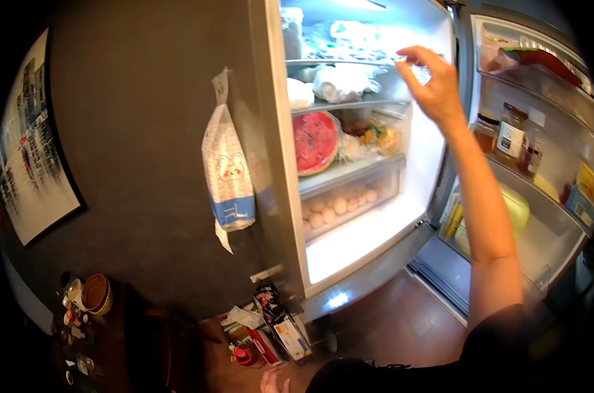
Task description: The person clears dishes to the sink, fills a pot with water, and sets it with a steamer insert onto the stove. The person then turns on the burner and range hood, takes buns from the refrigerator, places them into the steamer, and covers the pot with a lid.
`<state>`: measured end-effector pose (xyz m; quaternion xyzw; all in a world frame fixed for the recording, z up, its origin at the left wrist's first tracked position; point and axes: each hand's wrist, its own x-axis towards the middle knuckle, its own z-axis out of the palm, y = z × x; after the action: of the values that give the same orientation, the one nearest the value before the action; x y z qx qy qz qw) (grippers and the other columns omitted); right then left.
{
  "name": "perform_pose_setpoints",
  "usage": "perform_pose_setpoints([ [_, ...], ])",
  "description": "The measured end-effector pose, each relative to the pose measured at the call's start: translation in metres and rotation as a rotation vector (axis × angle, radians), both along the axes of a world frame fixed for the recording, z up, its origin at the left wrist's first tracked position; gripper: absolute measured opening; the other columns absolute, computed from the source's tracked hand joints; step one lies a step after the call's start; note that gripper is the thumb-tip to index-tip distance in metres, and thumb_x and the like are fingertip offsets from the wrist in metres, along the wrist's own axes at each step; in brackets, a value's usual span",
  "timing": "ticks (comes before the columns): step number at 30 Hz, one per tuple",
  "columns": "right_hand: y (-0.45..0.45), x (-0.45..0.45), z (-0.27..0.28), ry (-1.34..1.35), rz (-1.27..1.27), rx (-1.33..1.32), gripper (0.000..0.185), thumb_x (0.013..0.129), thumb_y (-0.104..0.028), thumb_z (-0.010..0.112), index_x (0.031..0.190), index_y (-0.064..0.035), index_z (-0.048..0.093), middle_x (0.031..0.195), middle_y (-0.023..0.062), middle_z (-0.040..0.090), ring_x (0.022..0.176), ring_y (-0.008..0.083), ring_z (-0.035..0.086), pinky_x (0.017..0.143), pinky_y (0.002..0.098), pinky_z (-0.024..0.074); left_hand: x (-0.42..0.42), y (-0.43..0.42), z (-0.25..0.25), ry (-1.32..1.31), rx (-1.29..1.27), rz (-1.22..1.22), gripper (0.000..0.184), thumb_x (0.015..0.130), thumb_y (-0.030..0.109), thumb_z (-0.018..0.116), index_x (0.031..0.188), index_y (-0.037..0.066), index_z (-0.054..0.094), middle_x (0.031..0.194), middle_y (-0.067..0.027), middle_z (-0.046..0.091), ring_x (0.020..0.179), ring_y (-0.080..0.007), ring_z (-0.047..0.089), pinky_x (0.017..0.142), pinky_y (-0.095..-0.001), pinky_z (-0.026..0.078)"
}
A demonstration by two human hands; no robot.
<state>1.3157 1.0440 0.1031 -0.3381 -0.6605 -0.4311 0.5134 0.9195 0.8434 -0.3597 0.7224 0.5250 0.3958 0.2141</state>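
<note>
My right hand point(430, 85) is raised in front of the open fridge's upper shelves, its thumb and fingers apart and nothing between them. Behind it, plastic-wrapped items point(352, 40) lie on the top shelf and white bags point(342, 84) on the one below. A cut watermelon point(315, 141) stands on the third shelf beside bagged food point(378, 136). Several eggs point(339, 205) fill the clear drawer underneath. At the bottom edge of the view, my left hand point(274, 380) hangs low with its fingers apart, holding nothing, partly cut off by the frame.
The open fridge door point(464, 164) holds jars point(510, 131) and a green container point(513, 209). A tissue bag point(228, 167) hangs on the dark wall. Boxes point(289, 335) and a red bottle point(244, 354) stand on the floor. A basket point(96, 294) is at the lower left.
</note>
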Motion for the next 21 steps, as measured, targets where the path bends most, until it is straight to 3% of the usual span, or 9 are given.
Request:
perform_pose_setpoints([
  [2,0.021,0.023,-0.041,0.156,-0.006,-0.214,0.021,0.077,-0.020,0.062,0.092,-0.0051,0.061,0.084,0.0126,0.064,0.078,0.0224,0.063,0.068,0.0328,0.0490,0.001,0.001,-0.005,0.019,-0.012,-0.015,0.027,0.078,0.003,0.059,0.105,0.003,0.058,0.103,-0.0160,0.057,0.099,-0.0329,0.054,0.087,-0.0376,0.043],
  [4,0.050,0.051,-0.084,0.331,-0.153,-0.489,0.025,0.075,-0.021,0.062,0.096,-0.0068,0.060,0.094,0.0149,0.064,0.086,0.0287,0.062,0.076,0.0364,0.0493,0.008,0.004,0.007,0.043,0.023,-0.042,0.025,0.079,0.004,0.059,0.104,0.001,0.058,0.103,-0.0162,0.056,0.097,-0.0334,0.054,0.087,-0.0378,0.043],
  [7,0.090,0.087,-0.136,0.387,-0.283,-0.740,0.039,0.070,-0.029,0.065,0.101,-0.0059,0.060,0.101,0.0165,0.062,0.096,0.0322,0.058,0.085,0.0391,0.0455,0.022,0.005,0.018,0.043,0.021,-0.048,0.024,0.079,0.004,0.059,0.103,0.000,0.058,0.103,-0.0168,0.056,0.097,-0.0337,0.054,0.087,-0.0379,0.043],
  [10,0.126,0.102,-0.162,0.467,-0.256,-0.771,0.044,0.072,-0.027,0.067,0.108,-0.0052,0.056,0.099,0.0163,0.064,0.086,0.0271,0.063,0.078,0.0363,0.0492,0.041,0.002,0.018,0.032,-0.003,0.005,0.023,0.080,0.005,0.058,0.102,-0.002,0.058,0.104,-0.0175,0.056,0.097,-0.0345,0.054,0.087,-0.0381,0.043],
  [12,0.146,0.103,-0.164,0.593,-0.170,-0.765,0.056,0.071,-0.030,0.066,0.119,-0.0079,0.048,0.113,0.0197,0.056,0.104,0.0351,0.054,0.089,0.0410,0.0429,0.056,-0.002,0.028,0.008,0.027,0.020,0.023,0.080,0.004,0.059,0.101,-0.002,0.057,0.104,-0.0179,0.056,0.098,-0.0349,0.054,0.087,-0.0380,0.043],
  [16,0.183,0.102,-0.143,0.461,-0.141,-0.631,0.063,0.072,-0.029,0.068,0.126,-0.0088,0.041,0.114,0.0254,0.052,0.105,0.0426,0.050,0.090,0.0450,0.0419,0.085,-0.012,0.023,0.029,-0.004,0.150,0.021,0.079,0.003,0.059,0.099,-0.003,0.057,0.105,-0.0187,0.056,0.098,-0.0358,0.053,0.087,-0.0379,0.043],
  [18,0.203,0.098,-0.137,0.440,-0.129,-0.630,0.063,0.073,-0.029,0.068,0.126,-0.0087,0.042,0.113,0.0257,0.052,0.104,0.0429,0.050,0.089,0.0465,0.0420,0.097,-0.014,0.000,0.043,-0.023,0.217,0.021,0.079,0.004,0.059,0.099,-0.003,0.057,0.106,-0.0189,0.055,0.099,-0.0359,0.053,0.087,-0.0380,0.043],
  [21,0.228,0.093,-0.135,0.439,-0.095,-0.631,0.059,0.073,-0.026,0.068,0.123,-0.0055,0.044,0.112,0.0269,0.050,0.101,0.0441,0.051,0.085,0.0494,0.0429,0.121,-0.013,0.006,0.036,-0.085,0.295,0.022,0.079,0.004,0.059,0.099,-0.003,0.057,0.107,-0.0192,0.054,0.099,-0.0363,0.052,0.088,-0.0383,0.042],
])
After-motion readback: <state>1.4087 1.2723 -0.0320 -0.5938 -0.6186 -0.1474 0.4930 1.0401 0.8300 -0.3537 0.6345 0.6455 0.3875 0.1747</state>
